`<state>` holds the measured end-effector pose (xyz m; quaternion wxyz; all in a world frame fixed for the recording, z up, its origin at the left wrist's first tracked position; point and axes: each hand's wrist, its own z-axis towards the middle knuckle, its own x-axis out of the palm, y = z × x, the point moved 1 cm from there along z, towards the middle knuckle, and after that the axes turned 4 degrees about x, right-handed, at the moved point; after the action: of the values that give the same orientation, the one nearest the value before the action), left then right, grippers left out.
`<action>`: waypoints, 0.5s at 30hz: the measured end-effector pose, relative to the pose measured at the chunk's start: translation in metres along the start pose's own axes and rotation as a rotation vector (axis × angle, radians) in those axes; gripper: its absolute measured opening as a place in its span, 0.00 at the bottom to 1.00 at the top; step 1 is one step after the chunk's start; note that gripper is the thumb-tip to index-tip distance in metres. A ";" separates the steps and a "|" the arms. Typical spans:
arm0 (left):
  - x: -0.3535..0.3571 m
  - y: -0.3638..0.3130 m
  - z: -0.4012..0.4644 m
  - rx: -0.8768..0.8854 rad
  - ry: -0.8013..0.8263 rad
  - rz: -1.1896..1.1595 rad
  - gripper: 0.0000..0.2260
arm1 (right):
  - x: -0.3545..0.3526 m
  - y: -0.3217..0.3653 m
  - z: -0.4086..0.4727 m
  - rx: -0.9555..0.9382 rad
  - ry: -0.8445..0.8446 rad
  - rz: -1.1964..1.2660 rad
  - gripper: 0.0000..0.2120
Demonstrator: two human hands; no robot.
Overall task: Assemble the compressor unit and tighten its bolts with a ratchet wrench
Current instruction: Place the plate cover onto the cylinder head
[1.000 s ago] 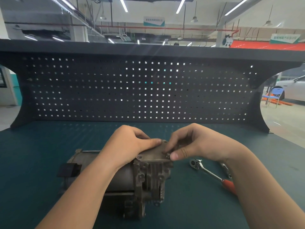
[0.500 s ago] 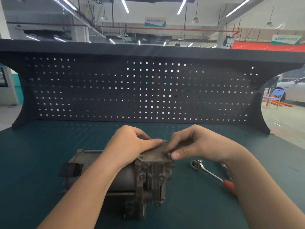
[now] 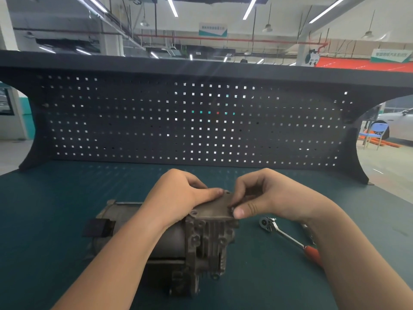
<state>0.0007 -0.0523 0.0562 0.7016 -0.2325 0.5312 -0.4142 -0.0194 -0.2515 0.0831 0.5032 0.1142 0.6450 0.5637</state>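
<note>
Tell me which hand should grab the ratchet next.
Right, probably. The ratchet lies on the table just beside the right hand, under its wrist. The left hand rests on the compressor, steadying the cover plate, on the far side from the tool.

Nothing legible anywhere. White-and-teal hanging sign above the pegboard: characters too blurred to read. Second hanging sign up right of the pegboard: same story, white characters on green, unreadable.
</note>
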 end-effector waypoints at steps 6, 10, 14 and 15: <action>0.000 0.001 -0.001 0.005 -0.005 -0.006 0.15 | 0.002 0.001 0.001 0.005 -0.030 -0.125 0.09; 0.001 0.002 -0.001 0.007 -0.003 -0.017 0.14 | -0.002 0.006 -0.006 0.015 0.046 -0.056 0.09; 0.001 0.002 0.000 0.006 -0.005 -0.030 0.15 | -0.001 0.004 -0.003 0.034 -0.004 -0.048 0.06; 0.001 0.002 -0.001 0.008 -0.003 -0.031 0.15 | 0.001 0.003 -0.002 0.040 -0.029 -0.063 0.07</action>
<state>0.0011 -0.0515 0.0538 0.6968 -0.2388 0.5247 -0.4269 -0.0222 -0.2510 0.0850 0.5278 0.1117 0.6519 0.5328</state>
